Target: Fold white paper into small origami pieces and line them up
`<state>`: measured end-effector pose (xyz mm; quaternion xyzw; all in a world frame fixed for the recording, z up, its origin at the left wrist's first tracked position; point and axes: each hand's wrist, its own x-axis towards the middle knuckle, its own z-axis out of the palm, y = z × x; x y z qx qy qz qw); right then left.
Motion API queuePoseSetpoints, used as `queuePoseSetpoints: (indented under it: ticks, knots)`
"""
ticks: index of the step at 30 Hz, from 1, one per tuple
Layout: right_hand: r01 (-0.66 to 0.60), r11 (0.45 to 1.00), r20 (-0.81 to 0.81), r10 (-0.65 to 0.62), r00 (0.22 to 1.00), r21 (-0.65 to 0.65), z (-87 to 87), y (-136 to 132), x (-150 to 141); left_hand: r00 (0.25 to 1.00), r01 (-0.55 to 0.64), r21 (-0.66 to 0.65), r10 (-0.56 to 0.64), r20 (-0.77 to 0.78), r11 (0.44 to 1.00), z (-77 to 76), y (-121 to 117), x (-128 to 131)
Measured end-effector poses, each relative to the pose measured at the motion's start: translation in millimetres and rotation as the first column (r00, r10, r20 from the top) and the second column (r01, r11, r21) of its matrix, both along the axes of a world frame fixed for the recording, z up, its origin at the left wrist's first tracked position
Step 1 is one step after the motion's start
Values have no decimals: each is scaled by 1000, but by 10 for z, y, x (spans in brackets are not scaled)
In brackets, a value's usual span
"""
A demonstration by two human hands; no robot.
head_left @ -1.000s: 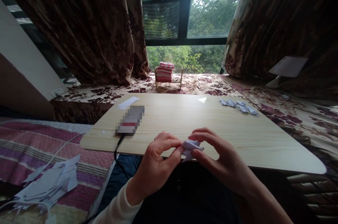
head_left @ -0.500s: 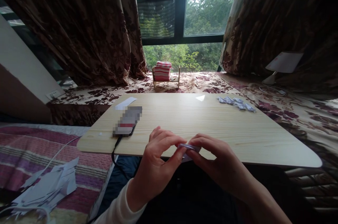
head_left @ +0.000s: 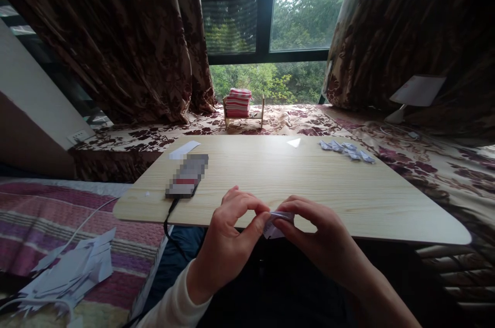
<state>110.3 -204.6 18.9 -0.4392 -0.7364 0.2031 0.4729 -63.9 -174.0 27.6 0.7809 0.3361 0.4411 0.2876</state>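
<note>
Since a second ago, the right hand's (head_left: 325, 230) index finger has come down, so that it and the thumb now close on the small, folded, white paper piece (head_left: 269, 229), which has also turned. Left thumb and index fingertip meet at its other end, so the left hand (head_left: 228, 235) pinches it too, with only the paper's thickness between the tips. This piece is held at the near edge of the pale, wood-grained table (head_left: 251, 168). Near the far right corner lies a cluster of folded white paper shapes (head_left: 344, 149); left of the hands rests a dark, rectangular, pixelated device (head_left: 187, 176) with a black cable (head_left: 167, 225).
</note>
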Motion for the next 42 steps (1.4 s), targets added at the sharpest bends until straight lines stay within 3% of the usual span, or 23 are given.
queuePoseSetpoints:
  ticks: [7,10,16,22,34,42]
  knots:
    - [-7,1000,-15,7,1000,-3,6,1,0,998,39,-252,-27,52,967,-13,25,-8]
    - [-9,1000,-10,9,1000,-12,-15,1,6,997,64,-298,-50,54,952,-14,35,-6]
    - [132,982,-11,-132,991,135,-58,1,33,999,48,-241,-44,22,969,0,31,-11]
    - [74,974,118,-101,988,215,26,21,52,999,46,-138,-47,-4,989,-8,39,-16]
    - [46,995,68,-52,996,86,-16,15,42,996,60,-3,-60,-61,998,39,54,-46]
    - [3,997,79,-9,997,80,-19,35,31,996,50,-18,-51,-74,999,28,41,-40]
